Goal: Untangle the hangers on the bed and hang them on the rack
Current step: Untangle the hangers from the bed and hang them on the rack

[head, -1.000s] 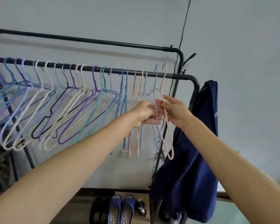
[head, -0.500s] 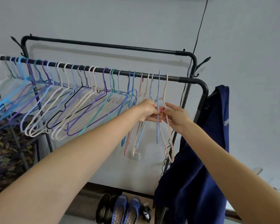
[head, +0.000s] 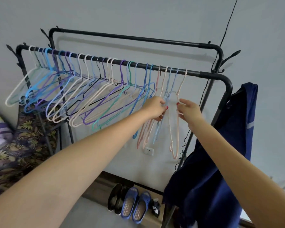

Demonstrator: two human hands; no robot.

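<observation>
A black two-rail clothes rack stands against the wall. Several coloured hangers hang along its front rail, bunched towards the left. At the right end hang pink and light blue ones. My left hand is closed around the light blue hangers just below their hooks. My right hand pinches the rightmost pink hanger, which hangs edge-on from the rail. The bed's surface is out of view.
A navy garment hangs off the rack's right post. Blue slippers and black shoes sit on the floor under the rack. A floral fabric lies at the left. A wall socket and a black cable are behind.
My hands have moved slightly apart, separating the pink hanger from the light blue ones. The camera has tilted down and left, showing more of the rack and floor.
</observation>
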